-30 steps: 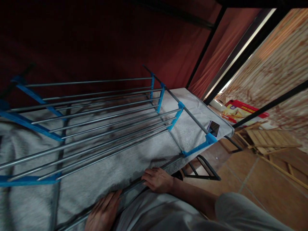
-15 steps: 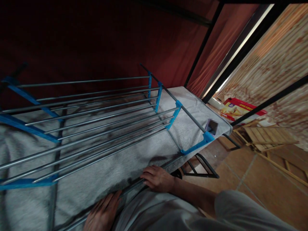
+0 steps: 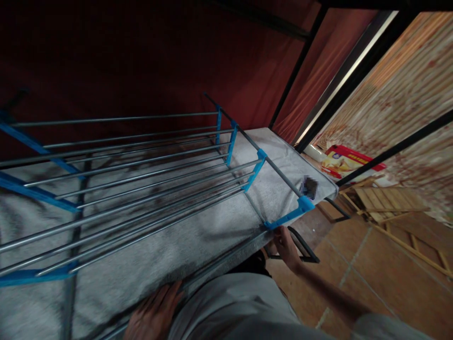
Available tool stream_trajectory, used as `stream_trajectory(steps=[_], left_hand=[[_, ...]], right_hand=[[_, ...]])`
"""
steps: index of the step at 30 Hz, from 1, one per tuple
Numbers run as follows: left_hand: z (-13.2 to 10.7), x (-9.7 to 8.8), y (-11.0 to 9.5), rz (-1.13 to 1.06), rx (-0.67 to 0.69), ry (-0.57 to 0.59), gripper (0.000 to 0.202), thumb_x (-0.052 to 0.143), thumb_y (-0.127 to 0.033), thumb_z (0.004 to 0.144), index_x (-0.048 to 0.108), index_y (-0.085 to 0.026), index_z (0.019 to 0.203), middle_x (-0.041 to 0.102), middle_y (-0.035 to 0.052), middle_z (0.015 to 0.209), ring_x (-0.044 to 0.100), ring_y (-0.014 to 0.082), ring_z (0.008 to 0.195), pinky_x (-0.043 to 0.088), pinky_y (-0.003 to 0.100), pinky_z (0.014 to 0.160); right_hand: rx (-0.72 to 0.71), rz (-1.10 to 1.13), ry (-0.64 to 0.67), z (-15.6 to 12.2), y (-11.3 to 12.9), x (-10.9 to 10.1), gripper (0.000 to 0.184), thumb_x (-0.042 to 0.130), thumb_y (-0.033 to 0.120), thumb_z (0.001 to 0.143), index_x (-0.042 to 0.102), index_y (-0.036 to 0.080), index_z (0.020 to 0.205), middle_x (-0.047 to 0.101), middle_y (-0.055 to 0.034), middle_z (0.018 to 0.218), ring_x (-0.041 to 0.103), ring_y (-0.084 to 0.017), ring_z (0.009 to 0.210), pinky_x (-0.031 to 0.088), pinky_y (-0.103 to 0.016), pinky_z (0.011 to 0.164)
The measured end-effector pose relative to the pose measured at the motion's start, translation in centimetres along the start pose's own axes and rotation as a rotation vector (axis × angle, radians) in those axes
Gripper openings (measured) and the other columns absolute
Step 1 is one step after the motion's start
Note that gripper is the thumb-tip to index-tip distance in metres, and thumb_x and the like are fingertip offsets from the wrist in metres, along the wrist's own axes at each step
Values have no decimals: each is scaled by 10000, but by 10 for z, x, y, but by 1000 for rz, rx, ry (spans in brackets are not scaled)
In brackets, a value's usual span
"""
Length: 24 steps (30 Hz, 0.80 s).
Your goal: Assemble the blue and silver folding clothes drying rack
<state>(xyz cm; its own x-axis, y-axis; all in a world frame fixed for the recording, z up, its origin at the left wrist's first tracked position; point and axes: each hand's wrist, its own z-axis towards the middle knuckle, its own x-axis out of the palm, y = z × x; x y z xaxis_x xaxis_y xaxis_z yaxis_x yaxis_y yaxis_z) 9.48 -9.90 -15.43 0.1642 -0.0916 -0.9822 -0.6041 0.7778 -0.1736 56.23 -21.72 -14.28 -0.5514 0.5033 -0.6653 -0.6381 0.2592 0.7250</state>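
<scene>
A metal drying rack [image 3: 141,174] with blue plastic joints lies over a grey towel [image 3: 184,245] spread on a flat surface. My left hand [image 3: 154,314] rests flat on the towel's near edge at the bottom, fingers stretched out. My right hand [image 3: 286,244] has reached to the near right corner, just under the rack's blue end bar [image 3: 290,215]; its fingers curl at the towel's edge, and what they hold is hidden. A small dark object [image 3: 310,187] lies near the towel's right end.
A dark red cloth wall [image 3: 141,56] stands behind the rack with black frame poles [image 3: 300,61]. On the tiled floor [image 3: 371,264] at right lie a folded wooden slat piece [image 3: 389,200] and a red and yellow box [image 3: 348,160]. A black metal frame [image 3: 304,248] sits below the corner.
My right hand has slid from the middle of the towel's near edge rightward to the corner under the blue end bar. My left hand has stayed in place.
</scene>
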Motion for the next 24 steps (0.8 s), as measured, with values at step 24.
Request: stream_trajectory(steps=[24], left_hand=[[17,-15,-14,20,-58,73,431,375,-263,1015,749,-262,1229,794,57,1133,767,221,983,601,325,838]], right_hand=[[128,22,-77,12,18,14,206,482,379,851,627,233,846,628,-42,861,596,-219,809,512,-360,767]])
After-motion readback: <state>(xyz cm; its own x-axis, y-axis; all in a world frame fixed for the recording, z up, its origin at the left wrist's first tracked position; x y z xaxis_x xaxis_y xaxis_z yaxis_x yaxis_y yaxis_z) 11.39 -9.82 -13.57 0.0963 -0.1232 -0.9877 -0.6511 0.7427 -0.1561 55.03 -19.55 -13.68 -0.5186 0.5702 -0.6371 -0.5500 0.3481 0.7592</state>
